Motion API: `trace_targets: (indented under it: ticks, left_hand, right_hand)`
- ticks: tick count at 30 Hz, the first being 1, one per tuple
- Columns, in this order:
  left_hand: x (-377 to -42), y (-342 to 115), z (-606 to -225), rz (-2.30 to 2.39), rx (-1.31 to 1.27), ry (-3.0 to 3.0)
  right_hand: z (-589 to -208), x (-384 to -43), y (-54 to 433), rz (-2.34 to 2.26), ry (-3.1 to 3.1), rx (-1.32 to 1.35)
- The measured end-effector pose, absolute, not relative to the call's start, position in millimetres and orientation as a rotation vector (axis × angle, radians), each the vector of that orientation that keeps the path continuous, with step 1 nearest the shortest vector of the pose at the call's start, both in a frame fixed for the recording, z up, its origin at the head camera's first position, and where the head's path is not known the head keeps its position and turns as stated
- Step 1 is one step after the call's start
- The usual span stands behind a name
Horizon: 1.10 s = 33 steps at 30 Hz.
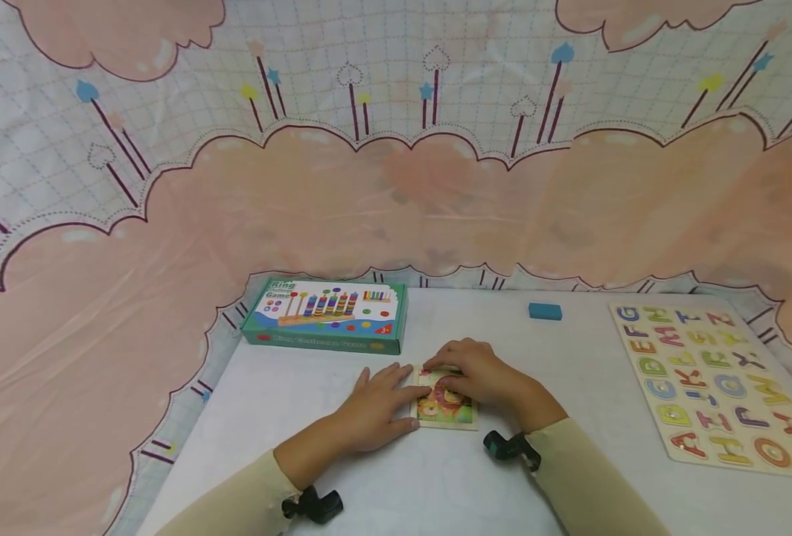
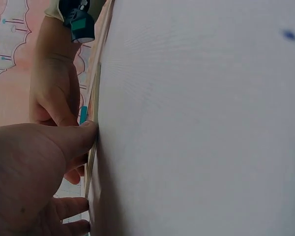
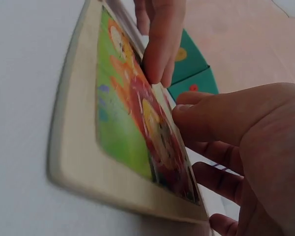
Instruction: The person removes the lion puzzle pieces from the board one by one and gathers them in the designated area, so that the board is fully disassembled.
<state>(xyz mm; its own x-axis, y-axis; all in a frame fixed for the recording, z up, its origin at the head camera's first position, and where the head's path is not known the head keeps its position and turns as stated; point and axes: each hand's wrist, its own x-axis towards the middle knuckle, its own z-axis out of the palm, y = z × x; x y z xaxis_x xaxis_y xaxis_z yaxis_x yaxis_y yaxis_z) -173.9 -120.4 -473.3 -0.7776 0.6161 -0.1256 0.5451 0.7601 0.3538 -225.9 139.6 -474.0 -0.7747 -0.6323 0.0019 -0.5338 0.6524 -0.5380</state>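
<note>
A small wooden picture puzzle (image 1: 461, 426) with a lion design lies flat on the white table, between both hands. My left hand (image 1: 377, 409) rests at its left side with the fingers spread; the index finger reaches over the picture and the thumb is at the lower left edge. From the right, my right hand (image 1: 479, 376) touches the puzzle's upper part, its thumb over the lion and its fingers along the far edge. In the right wrist view, the puzzle's green corner (image 3: 123, 142) and pale wooden border show beside the right thumb. Part of the picture is hidden under the fingers.
A green ring game box (image 1: 322, 316) lies behind the left hand. A blue block (image 1: 545, 311) sits farther back on the right. At the right side lies a wooden alphabet board (image 1: 711, 387) with coloured letters. Patterned cloth hangs behind the white table (image 1: 255, 402).
</note>
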Motion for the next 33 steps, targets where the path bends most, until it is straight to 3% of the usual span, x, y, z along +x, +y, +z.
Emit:
trace_targets:
  ticks: [14,33]
  left_hand:
    - [-170,-112,-464,0.500,0.761,2.667]
    - [-171,-109,-468,0.530,0.739,2.689]
  right_hand:
    - [-479,-234,135,-0.835,2.642,-0.840]
    - [-466,-237,119,-0.737,2.632,-0.685]
